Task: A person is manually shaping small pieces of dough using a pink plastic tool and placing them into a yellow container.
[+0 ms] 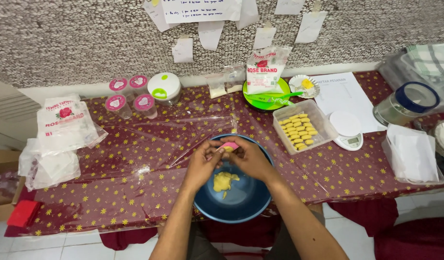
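Observation:
My left hand (202, 162) and my right hand (249, 156) meet above a blue bowl (246, 204). Together they grip a small pink mould (228, 146) with a bit of yellow dough pressed at it. A lump of yellow dough (223, 182) lies in the bottom of the bowl below my hands. To the right stands a clear rectangular tub (323, 126) holding several shaped yellow dough pieces (298, 131) in rows.
A white kitchen scale (347, 130) sits right of the tub, beside a paper sheet (342, 94). Flour bags (265, 70) (64, 119), pink-lidded cups (130, 96), a green plate (275, 96), a glass jar (406, 103) and a stack of napkins (414, 154) crowd the maroon starred tablecloth (111, 192).

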